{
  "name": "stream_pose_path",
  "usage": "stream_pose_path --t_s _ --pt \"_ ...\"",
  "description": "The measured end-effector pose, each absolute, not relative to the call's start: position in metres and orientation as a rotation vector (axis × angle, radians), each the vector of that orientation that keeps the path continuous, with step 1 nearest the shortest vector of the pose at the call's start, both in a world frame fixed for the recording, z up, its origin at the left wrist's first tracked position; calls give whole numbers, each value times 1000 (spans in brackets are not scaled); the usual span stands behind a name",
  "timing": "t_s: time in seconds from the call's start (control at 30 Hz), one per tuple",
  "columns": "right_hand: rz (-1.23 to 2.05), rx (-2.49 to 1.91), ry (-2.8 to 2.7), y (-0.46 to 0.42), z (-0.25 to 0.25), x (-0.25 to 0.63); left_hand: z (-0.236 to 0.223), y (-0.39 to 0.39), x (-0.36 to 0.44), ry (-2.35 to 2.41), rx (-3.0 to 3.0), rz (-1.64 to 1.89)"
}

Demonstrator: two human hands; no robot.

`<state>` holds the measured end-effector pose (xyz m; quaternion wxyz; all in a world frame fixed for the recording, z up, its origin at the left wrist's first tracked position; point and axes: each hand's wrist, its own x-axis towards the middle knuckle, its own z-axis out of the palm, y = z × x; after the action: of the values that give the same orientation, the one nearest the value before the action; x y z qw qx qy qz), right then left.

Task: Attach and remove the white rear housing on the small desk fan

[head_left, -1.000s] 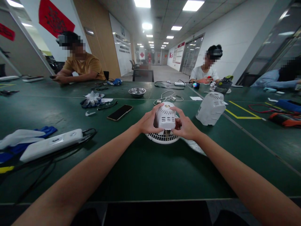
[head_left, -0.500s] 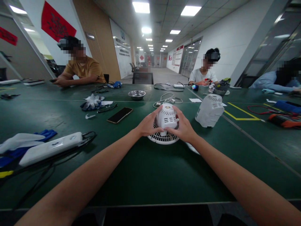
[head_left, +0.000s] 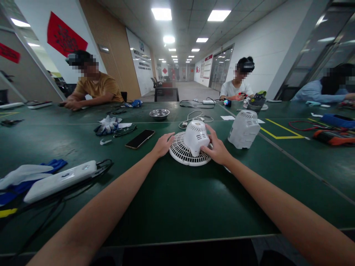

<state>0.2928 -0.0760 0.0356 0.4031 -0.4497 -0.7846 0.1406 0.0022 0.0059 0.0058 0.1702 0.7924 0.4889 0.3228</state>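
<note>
A white fan head [head_left: 196, 137] lies on the green table, its slotted motor housing upward and its round grille [head_left: 179, 149] beneath. My right hand [head_left: 218, 149] grips the housing from the right, thumb at the front and fingers behind. At the grille's left rim is my left hand [head_left: 163, 145], off the housing, its fingers stretched out; whether the fingertips touch the rim I cannot tell. Just right of my right hand stands a white plastic housing [head_left: 244, 130] with slots in its top. A white cable [head_left: 191, 117] lies coiled behind the fan head.
To the left are a black phone [head_left: 140, 139], gloves [head_left: 107, 125] and a white power strip [head_left: 62, 179] with a black cord. A metal bowl [head_left: 159, 114] stands behind. Far right lies an orange-and-black meter [head_left: 334, 137]. Several people sit across and beside the table.
My left hand has let go of the motor housing and moved left to the grille's rim. My right hand stays on the housing. The view has tilted slightly.
</note>
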Motion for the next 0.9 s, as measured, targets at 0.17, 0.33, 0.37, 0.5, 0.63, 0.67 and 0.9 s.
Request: stream_pose_path --t_s 0.17,0.33,0.37,0.5,0.63,0.67,0.9 --pt "341 -1159 -1918 -76 36 292 6 7 3 1439 2175 861" --pt "318 -1196 -1856 -72 33 291 4 8 3 1565 2174 782" --pt "315 -1201 -1866 -71 32 292 4 9 3 1600 2179 760" --pt "297 -1225 -1879 -67 30 294 1 13 3 1650 2196 732" --pt "307 -1228 -1862 -64 28 295 1 14 4 1663 2196 738" --pt "307 -1226 -1860 -64 27 296 1 13 4 1658 2194 740" --pt "286 -1225 -1867 -64 28 297 2 12 4 1606 2178 760"
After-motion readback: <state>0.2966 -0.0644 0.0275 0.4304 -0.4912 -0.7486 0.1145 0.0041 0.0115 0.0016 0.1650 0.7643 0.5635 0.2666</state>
